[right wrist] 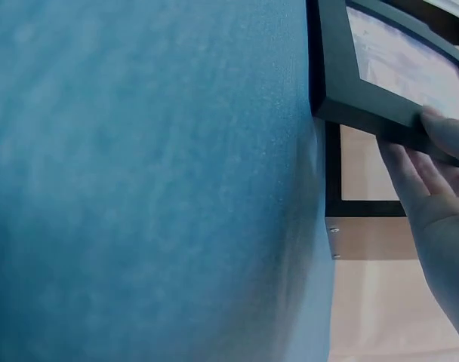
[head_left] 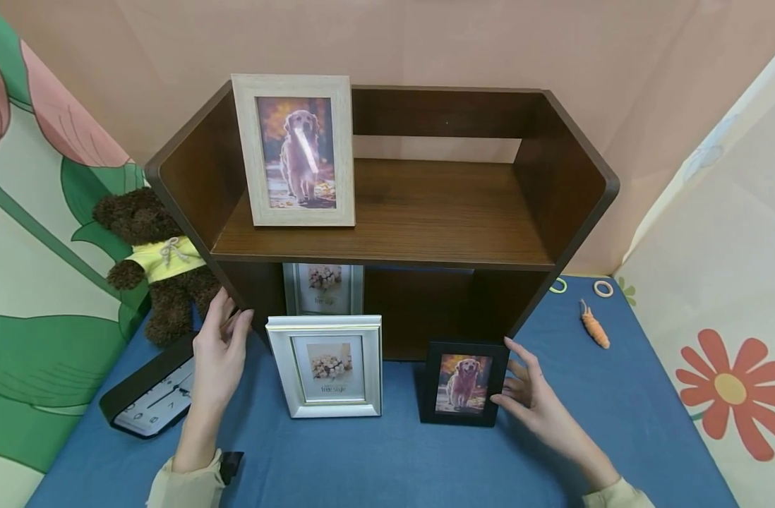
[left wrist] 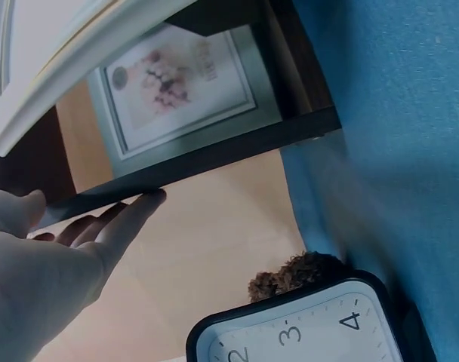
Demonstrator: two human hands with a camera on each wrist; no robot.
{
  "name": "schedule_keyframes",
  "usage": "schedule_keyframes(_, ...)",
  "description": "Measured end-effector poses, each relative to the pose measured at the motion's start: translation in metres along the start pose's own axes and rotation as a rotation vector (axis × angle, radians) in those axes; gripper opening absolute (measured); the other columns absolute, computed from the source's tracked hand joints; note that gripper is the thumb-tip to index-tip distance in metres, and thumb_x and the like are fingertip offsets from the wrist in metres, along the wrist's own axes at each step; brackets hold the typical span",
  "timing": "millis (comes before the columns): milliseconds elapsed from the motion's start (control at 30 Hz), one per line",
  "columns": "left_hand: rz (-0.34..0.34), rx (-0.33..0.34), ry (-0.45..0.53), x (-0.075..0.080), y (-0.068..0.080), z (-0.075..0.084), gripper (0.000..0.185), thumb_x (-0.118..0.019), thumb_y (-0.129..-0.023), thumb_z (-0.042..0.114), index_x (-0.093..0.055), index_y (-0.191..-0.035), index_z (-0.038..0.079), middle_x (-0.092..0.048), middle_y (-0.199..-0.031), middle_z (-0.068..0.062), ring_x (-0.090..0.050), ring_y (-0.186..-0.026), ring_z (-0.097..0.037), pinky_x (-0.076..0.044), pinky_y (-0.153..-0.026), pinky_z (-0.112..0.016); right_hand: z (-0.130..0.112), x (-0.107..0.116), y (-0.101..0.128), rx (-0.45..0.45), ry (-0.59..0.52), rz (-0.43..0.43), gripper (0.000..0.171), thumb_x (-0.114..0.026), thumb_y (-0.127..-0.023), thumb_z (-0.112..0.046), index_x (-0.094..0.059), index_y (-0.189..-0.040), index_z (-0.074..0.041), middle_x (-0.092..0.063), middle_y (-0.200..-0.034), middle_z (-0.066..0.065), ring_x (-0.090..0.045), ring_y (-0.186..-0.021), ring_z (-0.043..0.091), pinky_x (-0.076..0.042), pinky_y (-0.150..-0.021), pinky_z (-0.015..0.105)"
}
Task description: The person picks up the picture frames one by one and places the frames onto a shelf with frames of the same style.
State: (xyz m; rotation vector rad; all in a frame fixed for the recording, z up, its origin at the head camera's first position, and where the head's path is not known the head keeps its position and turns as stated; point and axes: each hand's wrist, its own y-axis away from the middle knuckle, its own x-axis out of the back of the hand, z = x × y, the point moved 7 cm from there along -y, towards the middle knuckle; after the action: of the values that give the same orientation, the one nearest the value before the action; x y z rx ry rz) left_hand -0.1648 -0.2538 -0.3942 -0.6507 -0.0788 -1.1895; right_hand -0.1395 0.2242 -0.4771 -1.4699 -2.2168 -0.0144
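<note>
A small black frame (head_left: 464, 382) with a dog photo stands on the blue table (head_left: 425, 458) in front of the brown shelf unit (head_left: 400, 212). My right hand (head_left: 517, 377) touches its right edge with straight, spread fingers (right wrist: 441, 136); the black frame (right wrist: 380, 75) is close up in the right wrist view. My left hand (head_left: 225, 331) is held flat beside a silver flower frame (head_left: 327, 367). Its fingertips (left wrist: 139, 207) touch the shelf's left side panel (left wrist: 214, 154). A grey flower frame (head_left: 324, 288) stands in the lower compartment, and a light wood dog frame (head_left: 292, 152) on the top board.
A brown teddy bear (head_left: 152, 254) in a yellow top leans left of the shelf. A black-rimmed clock (head_left: 152, 398) lies at the table's left edge. A small orange object (head_left: 594, 326) and two rings (head_left: 603, 288) lie at the right. Floral panels stand on both sides.
</note>
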Motion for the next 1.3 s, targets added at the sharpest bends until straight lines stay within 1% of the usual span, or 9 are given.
schedule_keyframes(67, -0.019, 0.009, -0.001, -0.0007, -0.0016, -0.0006, 0.059, -0.055, -0.112, 0.002, -0.035, -0.168, 0.008, -0.049, -0.159, -0.025, -0.058, -0.135, -0.049, -0.045, -0.093, -0.004, 0.0014, 0.0001, -0.0014, 0.012, -0.062, -0.015, 0.103, -0.067, -0.094, 0.023, -0.006, -0.171, -0.01, -0.035, -0.152, 0.05, -0.06, -0.128, 0.005, -0.059, -0.093, 0.023)
schedule_keyframes(133, -0.04, 0.011, -0.007, -0.0018, -0.0034, -0.0013, 0.059, -0.053, -0.113, 0.003, -0.033, -0.168, 0.007, -0.048, -0.159, -0.028, -0.058, -0.133, -0.051, -0.045, -0.091, -0.003, 0.0033, 0.0003, -0.0026, 0.023, -0.126, -0.029, 0.101, -0.065, -0.095, 0.024, -0.004, -0.17, -0.009, -0.038, -0.154, 0.043, -0.06, -0.13, 0.003, -0.06, -0.093, 0.025)
schedule_keyframes(300, -0.064, -0.018, -0.037, -0.0035, -0.0073, -0.001, 0.053, -0.052, -0.113, 0.002, -0.039, -0.164, 0.005, -0.052, -0.154, -0.03, -0.062, -0.127, -0.052, -0.046, -0.088, -0.002, 0.0066, 0.0018, -0.0036, 0.052, -0.221, -0.055, 0.098, -0.061, -0.097, 0.024, -0.003, -0.169, -0.006, -0.047, -0.158, -0.001, -0.061, -0.132, 0.007, -0.061, -0.094, 0.028)
schedule_keyframes(400, -0.054, -0.032, -0.048, -0.004, -0.008, -0.0005, 0.051, -0.052, -0.112, 0.0, -0.042, -0.162, 0.003, -0.055, -0.151, -0.03, -0.064, -0.124, -0.052, -0.045, -0.087, -0.001, 0.007, 0.0021, -0.0039, 0.063, -0.249, -0.074, 0.096, -0.06, -0.097, 0.024, -0.003, -0.169, -0.005, -0.05, -0.155, -0.014, -0.061, -0.133, 0.009, -0.061, -0.094, 0.028)
schedule_keyframes(567, -0.033, -0.039, -0.055, -0.0074, -0.008, -0.0002, 0.052, -0.053, -0.111, -0.003, -0.043, -0.162, 0.005, -0.057, -0.15, -0.029, -0.066, -0.122, -0.051, -0.045, -0.086, -0.001, 0.0069, 0.0049, -0.0048, 0.052, -0.26, -0.069, 0.095, -0.06, -0.097, 0.025, -0.005, -0.169, -0.005, -0.052, -0.153, -0.013, -0.062, -0.131, 0.009, -0.061, -0.094, 0.028)
schedule_keyframes(767, 0.02, -0.057, -0.066, -0.0064, -0.0052, -0.0006, 0.052, -0.055, -0.11, -0.004, -0.048, -0.16, 0.007, -0.059, -0.148, -0.028, -0.071, -0.111, -0.048, -0.045, -0.08, -0.001, 0.0066, 0.0051, -0.0073, 0.025, -0.234, -0.064, 0.094, -0.064, -0.096, 0.023, -0.009, -0.168, -0.005, -0.052, -0.15, -0.011, -0.064, -0.128, 0.008, -0.062, -0.092, 0.03)
schedule_keyframes(1033, 0.059, -0.058, -0.084, -0.0036, -0.0008, -0.0028, 0.052, -0.056, -0.109, -0.005, -0.05, -0.159, 0.007, -0.061, -0.146, -0.028, -0.07, -0.113, -0.05, -0.044, -0.084, 0.0, 0.0045, 0.0018, -0.009, 0.004, -0.259, -0.084, 0.092, -0.065, -0.096, 0.021, -0.01, -0.167, -0.002, -0.056, -0.146, -0.009, -0.066, -0.126, 0.01, -0.063, -0.091, 0.032)
schedule_keyframes(1133, 0.067, -0.06, -0.091, -0.0029, -0.0004, -0.0027, 0.052, -0.056, -0.109, -0.006, -0.051, -0.158, 0.006, -0.062, -0.145, -0.027, -0.069, -0.115, -0.05, -0.044, -0.085, -0.001, 0.0023, 0.0011, -0.0083, -0.006, -0.257, -0.086, 0.091, -0.065, -0.097, 0.02, -0.012, -0.167, -0.003, -0.056, -0.143, -0.005, -0.068, -0.123, 0.011, -0.063, -0.089, 0.032)
schedule_keyframes(1300, 0.062, -0.048, -0.1, -0.0023, -0.0005, -0.0034, 0.05, -0.056, -0.109, -0.005, -0.051, -0.158, 0.005, -0.062, -0.145, -0.028, -0.071, -0.111, -0.051, -0.043, -0.082, 0.001, -0.0017, 0.0, -0.0081, -0.025, -0.245, -0.085, 0.09, -0.067, -0.097, 0.018, -0.015, -0.168, -0.006, -0.054, -0.142, 0.006, -0.07, -0.12, 0.013, -0.064, -0.087, 0.033)
